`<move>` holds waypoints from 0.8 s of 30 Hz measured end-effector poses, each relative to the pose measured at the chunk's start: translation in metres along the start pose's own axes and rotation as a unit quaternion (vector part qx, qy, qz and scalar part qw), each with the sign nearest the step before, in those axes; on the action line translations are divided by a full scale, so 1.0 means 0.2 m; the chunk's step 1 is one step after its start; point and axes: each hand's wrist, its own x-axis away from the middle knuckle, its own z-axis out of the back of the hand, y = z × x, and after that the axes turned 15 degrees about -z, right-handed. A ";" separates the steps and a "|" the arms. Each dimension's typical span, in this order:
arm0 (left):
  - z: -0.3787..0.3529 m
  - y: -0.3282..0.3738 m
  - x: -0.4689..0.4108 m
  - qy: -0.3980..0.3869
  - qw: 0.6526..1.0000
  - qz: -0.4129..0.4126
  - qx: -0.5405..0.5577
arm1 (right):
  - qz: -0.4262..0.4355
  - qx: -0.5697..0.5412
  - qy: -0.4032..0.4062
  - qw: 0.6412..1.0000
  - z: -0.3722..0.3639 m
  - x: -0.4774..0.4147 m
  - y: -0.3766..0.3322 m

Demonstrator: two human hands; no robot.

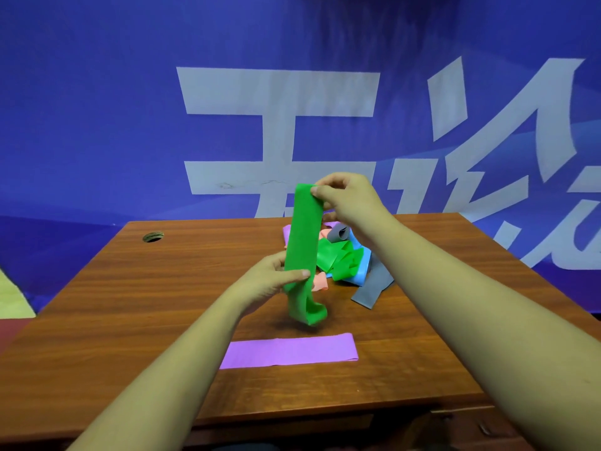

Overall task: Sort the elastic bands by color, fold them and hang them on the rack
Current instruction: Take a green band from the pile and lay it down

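Green band [302,229] pinched between right hand [349,198] above, left hand [276,276] below.

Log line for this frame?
green band: held upright | left hand: grips lower part | right hand: pinches top | purple band: flat on table

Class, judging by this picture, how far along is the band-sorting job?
Done: one purple band lies flat, apart from the mixed pile. In hand: the right hand pinches the green band at its top; the left hand grips it lower. Left: that pile is unsorted; no rack is visible, nothing hung.
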 end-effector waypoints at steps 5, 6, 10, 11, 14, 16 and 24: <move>0.07 -0.09 0.11 -0.014 0.996 0.075 -0.047 | -0.028 -0.028 0.068 0.997 0.03 -0.03 0.04; 0.10 -0.11 0.14 -0.014 0.995 0.089 -0.043 | -0.039 -0.039 0.073 0.996 0.04 -0.03 0.07; 0.25 -0.19 0.25 -0.024 0.993 0.118 0.014 | -0.093 -0.095 0.096 0.986 0.09 -0.05 0.22; 0.28 -0.20 0.27 -0.023 0.992 0.124 0.016 | -0.105 -0.116 0.098 0.983 0.10 -0.06 0.26; 0.37 -0.23 0.33 0.004 0.989 0.144 0.038 | -0.150 -0.169 0.111 0.968 0.11 -0.07 0.40; 0.40 -0.23 0.37 0.026 0.988 0.154 0.009 | -0.178 -0.188 0.127 0.957 0.11 -0.06 0.49; 0.49 -0.28 0.45 0.213 0.962 0.169 -0.007 | -0.250 -0.155 0.121 0.948 0.06 0.04 0.83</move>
